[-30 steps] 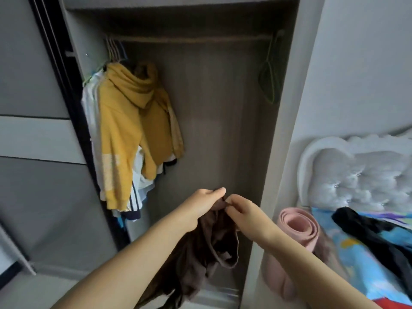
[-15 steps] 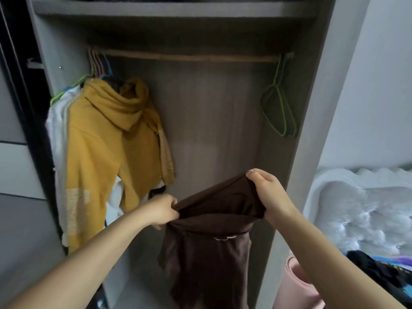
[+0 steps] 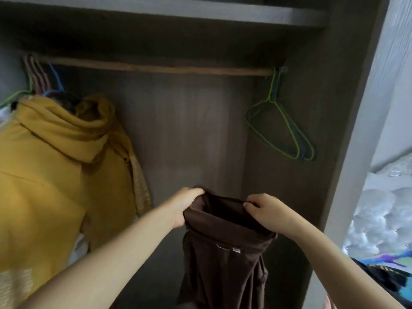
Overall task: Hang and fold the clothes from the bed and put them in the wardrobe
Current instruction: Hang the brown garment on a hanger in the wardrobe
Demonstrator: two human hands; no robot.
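Observation:
I stand at the open wardrobe [image 3: 334, 108]. A dark brown garment [image 3: 225, 259] hangs in front of me, held by its top edge. My left hand [image 3: 186, 206] grips the left end of that edge and my right hand [image 3: 265, 209] pinches the right end, so the opening is spread between them. The rest of the cloth drops straight down. Above runs the wooden rail [image 3: 156, 68]. Empty green and blue hangers [image 3: 283, 130] hang at the rail's right end.
A yellow hooded top [image 3: 51, 166] fills the left of the wardrobe, on one of several hangers [image 3: 38, 74]. A shelf [image 3: 178, 7] sits above the rail. At the right is a tufted white headboard [image 3: 383, 210] and the bed with dark clothing [image 3: 383, 277].
My hands have spread the bunched brown garment open by its top edge. I have moved closer to the wardrobe, and the view has tilted up toward the rail.

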